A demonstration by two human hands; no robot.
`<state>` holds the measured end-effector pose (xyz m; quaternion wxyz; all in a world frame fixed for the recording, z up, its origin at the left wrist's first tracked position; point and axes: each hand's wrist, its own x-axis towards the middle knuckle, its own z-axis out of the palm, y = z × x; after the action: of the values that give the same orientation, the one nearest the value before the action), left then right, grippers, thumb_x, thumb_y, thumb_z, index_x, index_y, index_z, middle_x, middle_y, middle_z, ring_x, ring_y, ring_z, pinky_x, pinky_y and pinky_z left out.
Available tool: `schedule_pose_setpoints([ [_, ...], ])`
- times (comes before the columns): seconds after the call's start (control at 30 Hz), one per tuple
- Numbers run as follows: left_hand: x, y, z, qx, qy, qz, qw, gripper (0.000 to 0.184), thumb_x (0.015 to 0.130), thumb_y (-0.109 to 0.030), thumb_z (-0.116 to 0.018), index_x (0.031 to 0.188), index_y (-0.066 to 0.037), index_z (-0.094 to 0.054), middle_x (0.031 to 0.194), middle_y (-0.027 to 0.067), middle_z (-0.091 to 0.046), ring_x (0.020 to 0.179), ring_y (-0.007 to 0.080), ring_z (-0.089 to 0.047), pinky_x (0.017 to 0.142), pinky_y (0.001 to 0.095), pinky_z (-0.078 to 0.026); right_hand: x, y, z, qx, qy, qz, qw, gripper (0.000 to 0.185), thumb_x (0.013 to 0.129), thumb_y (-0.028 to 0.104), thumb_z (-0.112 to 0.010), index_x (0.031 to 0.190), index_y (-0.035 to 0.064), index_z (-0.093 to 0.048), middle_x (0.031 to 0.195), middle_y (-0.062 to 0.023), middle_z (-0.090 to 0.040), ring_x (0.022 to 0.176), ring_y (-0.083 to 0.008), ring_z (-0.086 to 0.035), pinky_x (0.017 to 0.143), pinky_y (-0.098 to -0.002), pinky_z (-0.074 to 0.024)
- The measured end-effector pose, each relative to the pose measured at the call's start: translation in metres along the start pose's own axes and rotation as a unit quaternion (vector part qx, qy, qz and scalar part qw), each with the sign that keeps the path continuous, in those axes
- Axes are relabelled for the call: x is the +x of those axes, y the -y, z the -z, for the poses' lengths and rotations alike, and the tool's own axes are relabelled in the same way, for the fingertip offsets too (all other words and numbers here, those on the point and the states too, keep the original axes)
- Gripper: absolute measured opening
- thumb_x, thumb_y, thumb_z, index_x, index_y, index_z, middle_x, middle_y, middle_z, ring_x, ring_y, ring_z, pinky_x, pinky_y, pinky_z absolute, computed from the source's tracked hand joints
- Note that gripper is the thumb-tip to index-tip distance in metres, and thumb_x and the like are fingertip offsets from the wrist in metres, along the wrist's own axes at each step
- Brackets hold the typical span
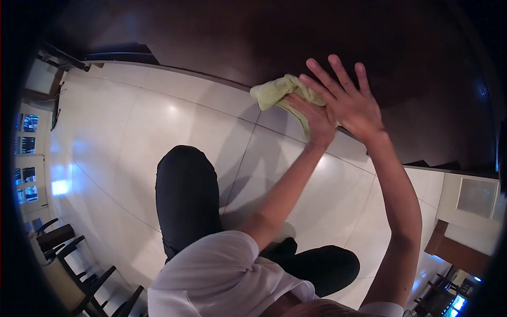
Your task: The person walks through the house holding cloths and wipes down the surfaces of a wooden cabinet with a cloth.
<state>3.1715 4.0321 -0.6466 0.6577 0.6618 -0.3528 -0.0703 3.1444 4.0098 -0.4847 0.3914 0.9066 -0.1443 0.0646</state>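
Observation:
My left hand (pixel 316 122) is on a pale yellow-green cloth (pixel 274 92), its fingers pressed into the folds and partly hidden by them. The cloth lies bunched against the lower edge of a large dark brown surface (pixel 211 37), with one part hanging below that edge. Just to the right, my right hand (pixel 348 100) is spread flat on or close over the dark surface, back of the hand showing. Nothing is in it. Its thumb side overlaps my left hand, and one fingertip comes up to the cloth.
Light glossy tiles (pixel 132 127) cover the floor beneath my bent, dark-clothed knees (pixel 187 190). Chairs with dark arms (pixel 71 269) stand at lower left. A pale cabinet (pixel 470 198) is at right, and a windowed door (pixel 29 153) at far left.

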Motion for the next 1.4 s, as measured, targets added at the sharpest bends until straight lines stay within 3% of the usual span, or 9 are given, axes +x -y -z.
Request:
schedule_pose_setpoints([
  [0.1, 0.020, 0.002, 0.027, 0.098, 0.082, 0.050, 0.991, 0.094, 0.089, -0.038, -0.052, 0.138, 0.007, 0.014, 0.141, 0.0361, 0.017, 0.130, 0.0524, 0.017, 0.106, 0.0569, 0.010, -0.001, -0.001, 0.002, -0.022, 0.011, 0.005, 1.000, 0.078, 0.076, 0.025, -0.053, 0.144, 0.0359, -0.016, 0.153, 0.0086, -0.008, 0.141, -0.0217, -0.009, 0.113, -0.0514, -0.0054],
  [0.33, 0.110, 0.032, 0.095, 0.049, -0.124, -0.066, 0.989, 0.086, 0.085, -0.019, -0.049, 0.135, 0.014, 0.013, 0.144, 0.0328, 0.011, 0.135, 0.0454, 0.015, 0.108, 0.0536, 0.008, 0.007, 0.005, -0.005, -0.117, -0.028, -0.013, 0.993, 0.084, 0.072, 0.021, -0.055, 0.144, 0.0364, -0.016, 0.153, 0.0092, -0.007, 0.141, -0.0221, -0.011, 0.112, -0.0519, -0.0069],
  [0.57, 0.058, 0.021, 0.071, 0.044, 0.101, -0.020, 0.994, 0.084, 0.083, -0.018, -0.057, 0.139, 0.009, 0.000, 0.144, 0.0322, -0.007, 0.136, 0.0432, 0.001, 0.110, 0.0485, 0.000, 0.090, 0.029, 0.027, 0.129, -0.069, 0.011, 0.989, 0.053, 0.075, 0.023, -0.057, 0.128, 0.0193, -0.051, 0.146, 0.0000, -0.032, 0.137, -0.0232, -0.025, 0.111, -0.0493, -0.0170],
  [0.77, 0.187, 0.083, 0.139, 0.042, -0.244, -0.010, 0.969, 0.076, 0.086, -0.031, -0.051, 0.138, 0.010, -0.013, 0.140, 0.0321, -0.018, 0.135, 0.0428, -0.009, 0.111, 0.0440, -0.004, 0.175, 0.029, 0.044, 0.208, -0.110, 0.120, 0.964, 0.043, 0.077, 0.017, -0.055, 0.119, 0.0107, -0.058, 0.145, -0.0057, -0.034, 0.137, -0.0232, -0.024, 0.109, -0.0438, -0.0249],
  [0.87, 0.252, 0.105, 0.202, -0.044, -0.297, 0.005, 0.954, 0.066, 0.089, -0.027, -0.040, 0.137, 0.011, -0.016, 0.142, 0.0315, -0.018, 0.135, 0.0411, -0.010, 0.112, 0.0416, -0.006, 0.199, 0.020, 0.071, 0.155, 0.005, 0.180, 0.971, 0.058, 0.087, 0.015, -0.049, 0.139, -0.0005, -0.030, 0.145, -0.0212, -0.026, 0.135, -0.0338, -0.022, 0.110, -0.0434, -0.0194],
  [0.97, 0.281, 0.126, 0.235, -0.114, -0.280, 0.021, 0.953, 0.068, 0.091, -0.027, -0.039, 0.139, 0.011, -0.010, 0.146, 0.0285, -0.012, 0.137, 0.0375, -0.009, 0.112, 0.0386, -0.005, 0.195, 0.032, 0.040, 0.135, -0.078, 0.125, 0.980, 0.044, 0.077, 0.014, -0.061, 0.121, 0.0183, -0.058, 0.147, 0.0010, -0.030, 0.137, -0.0206, -0.024, 0.104, -0.0459, -0.0294],
  [1.1, 0.251, 0.113, 0.207, -0.046, -0.286, 0.078, 0.954, 0.071, 0.093, -0.025, -0.041, 0.141, 0.009, -0.002, 0.149, 0.0247, -0.004, 0.139, 0.0336, -0.003, 0.112, 0.0378, -0.001, 0.198, 0.034, 0.046, 0.166, -0.083, 0.106, 0.977, 0.041, 0.079, 0.012, -0.053, 0.119, 0.0140, -0.059, 0.146, 0.0001, -0.032, 0.138, -0.0202, -0.022, 0.104, -0.0418, -0.0330],
  [1.23, 0.164, 0.063, 0.151, 0.018, -0.121, 0.013, 0.992, 0.077, 0.086, -0.013, -0.048, 0.141, 0.007, 0.002, 0.148, 0.0269, 0.000, 0.139, 0.0381, 0.005, 0.112, 0.0421, 0.003, 0.203, 0.037, 0.046, 0.127, -0.052, 0.098, 0.986, 0.049, 0.078, 0.013, -0.055, 0.127, 0.0192, -0.051, 0.147, 0.0038, -0.029, 0.137, -0.0197, -0.023, 0.098, -0.0424, -0.0396],
  [1.4, 0.222, 0.076, 0.182, -0.137, -0.230, 0.086, 0.960, 0.058, 0.094, -0.024, -0.036, 0.141, 0.004, -0.014, 0.150, 0.0173, -0.008, 0.140, 0.0275, -0.004, 0.112, 0.0331, -0.003, 0.206, 0.039, 0.049, 0.062, -0.029, 0.091, 0.994, 0.059, 0.081, 0.016, -0.057, 0.136, 0.0264, -0.039, 0.149, 0.0071, -0.023, 0.136, -0.0181, -0.027, 0.091, -0.0401, -0.0455],
])
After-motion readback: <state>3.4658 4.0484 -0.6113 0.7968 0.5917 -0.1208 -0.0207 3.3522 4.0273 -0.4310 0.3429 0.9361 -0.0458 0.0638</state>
